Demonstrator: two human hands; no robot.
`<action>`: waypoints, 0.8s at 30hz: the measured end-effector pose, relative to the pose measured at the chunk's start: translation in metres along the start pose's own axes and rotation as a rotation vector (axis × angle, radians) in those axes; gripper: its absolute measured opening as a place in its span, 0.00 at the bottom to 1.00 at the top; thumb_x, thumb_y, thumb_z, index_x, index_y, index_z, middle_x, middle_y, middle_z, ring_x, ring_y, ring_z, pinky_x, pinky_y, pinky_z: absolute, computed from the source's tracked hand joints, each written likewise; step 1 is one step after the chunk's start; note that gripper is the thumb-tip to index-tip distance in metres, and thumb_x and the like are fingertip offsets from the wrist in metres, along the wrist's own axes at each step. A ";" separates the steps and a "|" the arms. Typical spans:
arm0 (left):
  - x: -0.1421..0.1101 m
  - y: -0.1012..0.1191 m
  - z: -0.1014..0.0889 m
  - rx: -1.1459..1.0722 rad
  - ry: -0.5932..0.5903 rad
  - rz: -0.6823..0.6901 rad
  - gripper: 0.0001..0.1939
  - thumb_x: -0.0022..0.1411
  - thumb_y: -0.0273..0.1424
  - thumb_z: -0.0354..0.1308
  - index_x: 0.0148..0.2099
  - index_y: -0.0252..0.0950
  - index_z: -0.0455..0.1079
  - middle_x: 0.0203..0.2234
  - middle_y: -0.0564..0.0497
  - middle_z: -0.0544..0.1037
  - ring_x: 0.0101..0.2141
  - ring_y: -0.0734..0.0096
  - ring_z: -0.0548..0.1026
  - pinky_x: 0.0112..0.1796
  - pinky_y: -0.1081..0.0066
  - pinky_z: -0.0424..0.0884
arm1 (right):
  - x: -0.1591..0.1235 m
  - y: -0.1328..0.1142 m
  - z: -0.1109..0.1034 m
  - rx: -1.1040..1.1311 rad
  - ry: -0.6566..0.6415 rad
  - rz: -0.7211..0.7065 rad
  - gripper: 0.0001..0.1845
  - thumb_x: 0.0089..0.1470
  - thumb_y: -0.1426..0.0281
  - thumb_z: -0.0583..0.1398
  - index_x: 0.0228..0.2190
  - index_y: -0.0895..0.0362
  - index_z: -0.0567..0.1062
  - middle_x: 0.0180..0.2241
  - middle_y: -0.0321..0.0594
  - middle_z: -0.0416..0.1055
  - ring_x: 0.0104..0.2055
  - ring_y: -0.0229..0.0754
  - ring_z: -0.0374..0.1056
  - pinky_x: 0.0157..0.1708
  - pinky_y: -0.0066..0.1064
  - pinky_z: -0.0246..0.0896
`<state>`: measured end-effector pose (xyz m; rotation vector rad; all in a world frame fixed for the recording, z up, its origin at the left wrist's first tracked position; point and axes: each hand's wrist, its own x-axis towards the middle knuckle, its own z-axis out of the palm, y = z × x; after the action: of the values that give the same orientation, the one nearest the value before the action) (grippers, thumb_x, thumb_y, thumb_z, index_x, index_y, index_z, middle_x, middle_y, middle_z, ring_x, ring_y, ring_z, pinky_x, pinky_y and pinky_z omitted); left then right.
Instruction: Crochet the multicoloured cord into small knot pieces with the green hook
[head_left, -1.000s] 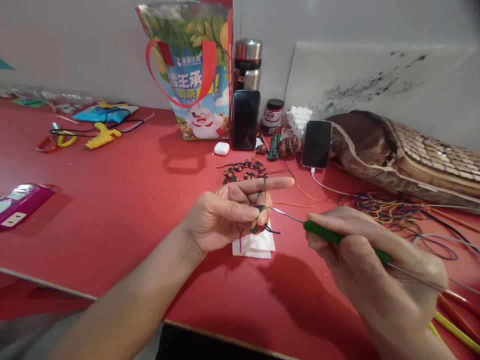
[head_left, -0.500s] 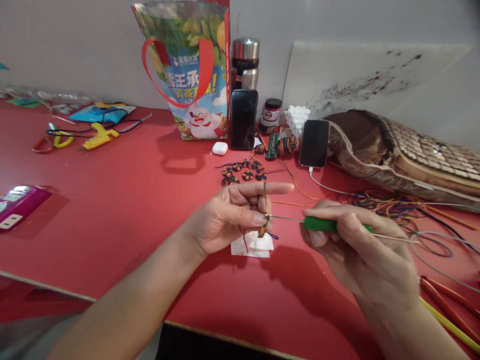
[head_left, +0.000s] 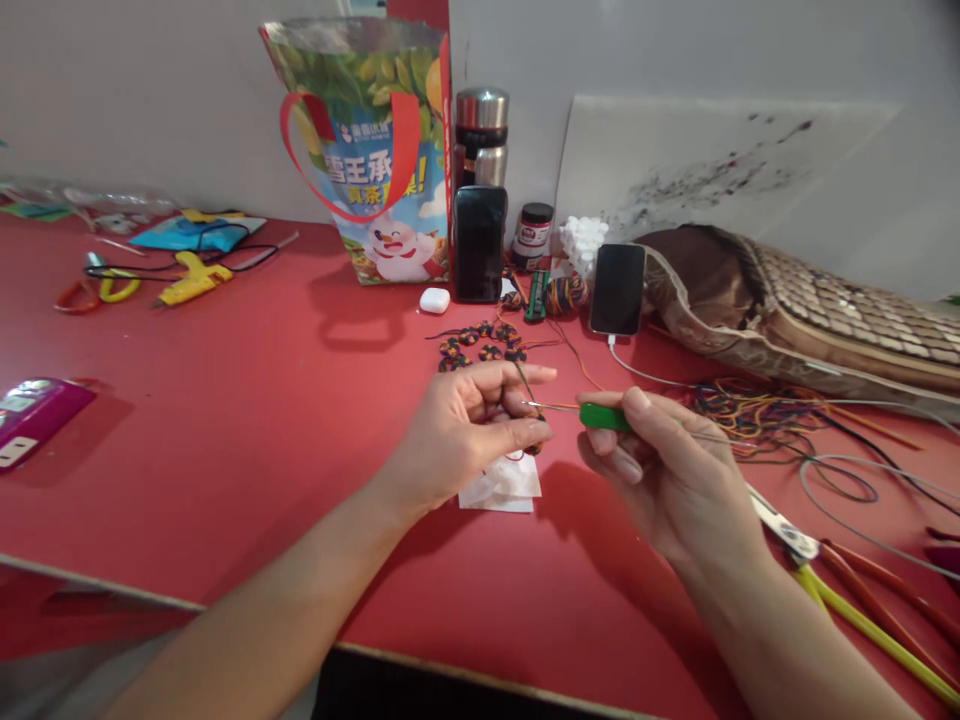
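Pinching with the fingers an apparently unfinished yarn piece (head_left: 534, 448) in the left hand (head_left: 469, 430) and a green-handled hook (head_left: 604, 417) in the right hand (head_left: 671, 465), working between the worktop's (head_left: 225, 450) front edge and seemingly finished motifs (head_left: 490, 353).

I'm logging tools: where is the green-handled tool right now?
In the head view, right of centre: the green-handled tool is in the right hand, tip beside the left hand.

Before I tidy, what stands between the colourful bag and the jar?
In the head view, a black phone and, behind it, a metal flask stand between them.
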<state>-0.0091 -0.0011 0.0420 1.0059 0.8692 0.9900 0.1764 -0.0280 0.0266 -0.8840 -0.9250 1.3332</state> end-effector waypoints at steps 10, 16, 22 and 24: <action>-0.001 -0.004 0.003 0.111 -0.033 0.012 0.22 0.52 0.27 0.74 0.51 0.33 0.82 0.25 0.56 0.75 0.28 0.75 0.73 0.32 0.72 0.70 | -0.002 0.011 0.001 -0.076 0.076 0.031 0.11 0.47 0.59 0.76 0.30 0.52 0.88 0.18 0.35 0.73 0.20 0.35 0.62 0.19 0.27 0.56; 0.001 -0.012 0.009 0.110 -0.019 -0.055 0.29 0.48 0.30 0.79 0.54 0.35 0.82 0.30 0.55 0.80 0.32 0.73 0.76 0.41 0.70 0.75 | 0.002 0.032 -0.004 -0.156 -0.042 -0.055 0.08 0.53 0.63 0.74 0.37 0.46 0.89 0.37 0.40 0.84 0.37 0.42 0.77 0.37 0.34 0.73; 0.006 -0.012 0.007 0.162 0.010 -0.104 0.34 0.47 0.27 0.78 0.58 0.34 0.80 0.31 0.56 0.80 0.31 0.76 0.73 0.38 0.73 0.73 | 0.008 0.040 -0.014 -0.078 0.055 0.070 0.10 0.47 0.64 0.78 0.34 0.50 0.90 0.37 0.41 0.85 0.41 0.42 0.78 0.44 0.33 0.73; 0.007 -0.012 0.005 0.124 -0.019 -0.141 0.35 0.46 0.26 0.78 0.59 0.34 0.79 0.33 0.54 0.81 0.34 0.73 0.76 0.41 0.71 0.74 | 0.011 0.040 -0.015 0.020 0.105 0.160 0.12 0.44 0.61 0.79 0.32 0.50 0.89 0.31 0.39 0.84 0.32 0.38 0.75 0.35 0.29 0.72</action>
<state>0.0005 0.0021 0.0314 1.0415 0.9819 0.8140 0.1754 -0.0150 -0.0153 -1.0199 -0.7714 1.4155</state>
